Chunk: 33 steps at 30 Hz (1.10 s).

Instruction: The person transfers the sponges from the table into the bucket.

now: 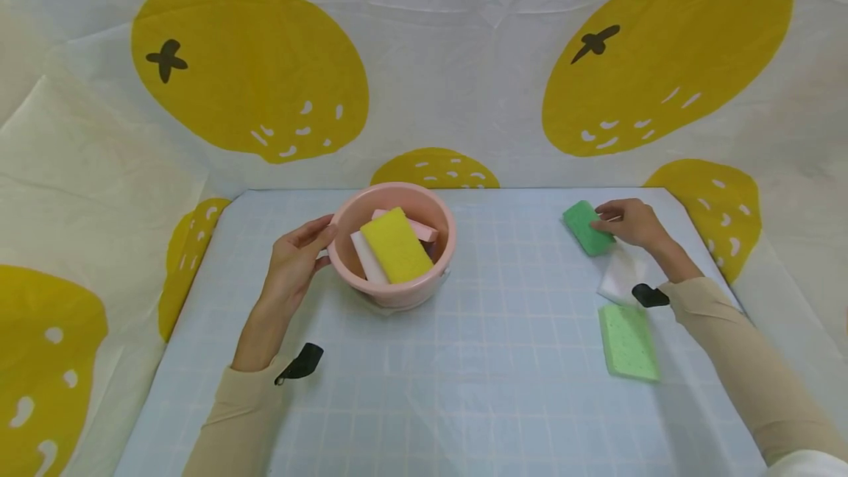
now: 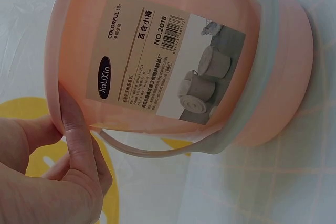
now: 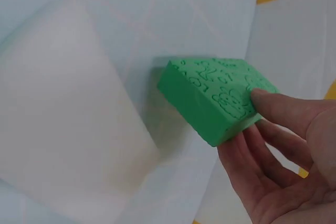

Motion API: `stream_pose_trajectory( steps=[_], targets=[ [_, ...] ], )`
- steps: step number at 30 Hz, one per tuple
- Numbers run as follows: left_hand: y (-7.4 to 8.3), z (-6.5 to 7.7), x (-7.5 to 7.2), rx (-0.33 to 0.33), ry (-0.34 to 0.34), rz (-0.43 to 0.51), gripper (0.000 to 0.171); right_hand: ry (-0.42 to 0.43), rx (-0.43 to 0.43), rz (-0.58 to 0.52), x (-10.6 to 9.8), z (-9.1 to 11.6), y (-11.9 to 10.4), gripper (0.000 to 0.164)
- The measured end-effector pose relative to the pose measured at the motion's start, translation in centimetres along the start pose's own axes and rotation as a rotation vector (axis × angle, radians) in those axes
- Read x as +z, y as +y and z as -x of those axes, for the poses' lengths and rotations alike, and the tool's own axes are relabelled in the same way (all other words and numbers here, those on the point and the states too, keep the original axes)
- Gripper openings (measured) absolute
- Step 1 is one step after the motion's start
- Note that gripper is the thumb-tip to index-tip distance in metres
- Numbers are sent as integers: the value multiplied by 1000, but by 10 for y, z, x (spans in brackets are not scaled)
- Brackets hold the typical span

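My left hand [image 1: 291, 256] pinches the rim of a pink bucket [image 1: 417, 293] at its left side; the thumb and a finger lie on either side of the rim in the left wrist view. A label [image 2: 163, 56] covers part of the bucket's wall, beside a thin handle [image 2: 152, 150]. Inside lie a yellow sponge [image 1: 397, 245] on top, a white block [image 1: 369, 260] and a pink block [image 1: 424, 230]. My right hand [image 1: 626, 221] pinches a dark green sponge [image 3: 210, 95] with an embossed pattern between thumb and fingers, at the table's back right.
A white sponge [image 1: 621, 274] lies just below my right hand, partly covered by the sleeve strap. Nearer the front is a light green sponge [image 1: 629, 344]. The checked blue tabletop [image 1: 503, 359] ends at a hanging sheet [image 1: 457, 57] with yellow fruit prints.
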<state>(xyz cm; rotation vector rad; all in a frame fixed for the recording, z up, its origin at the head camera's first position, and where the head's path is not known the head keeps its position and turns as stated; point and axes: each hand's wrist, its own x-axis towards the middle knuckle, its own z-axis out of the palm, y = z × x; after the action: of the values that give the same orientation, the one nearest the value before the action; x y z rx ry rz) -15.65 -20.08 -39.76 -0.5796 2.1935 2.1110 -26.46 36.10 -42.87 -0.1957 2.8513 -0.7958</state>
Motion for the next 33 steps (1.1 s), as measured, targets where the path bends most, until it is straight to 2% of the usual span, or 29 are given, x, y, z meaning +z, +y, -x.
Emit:
stream_pose_trajectory(
  steps=[18, 33],
  targets=[
    [1, 0, 0, -4, 1, 9, 51, -14, 7, -148, -23, 6, -46, 56],
    [0, 0, 0, 4, -3, 17, 51, -53, 0, -266, -32, 7, -90, 59]
  ],
)
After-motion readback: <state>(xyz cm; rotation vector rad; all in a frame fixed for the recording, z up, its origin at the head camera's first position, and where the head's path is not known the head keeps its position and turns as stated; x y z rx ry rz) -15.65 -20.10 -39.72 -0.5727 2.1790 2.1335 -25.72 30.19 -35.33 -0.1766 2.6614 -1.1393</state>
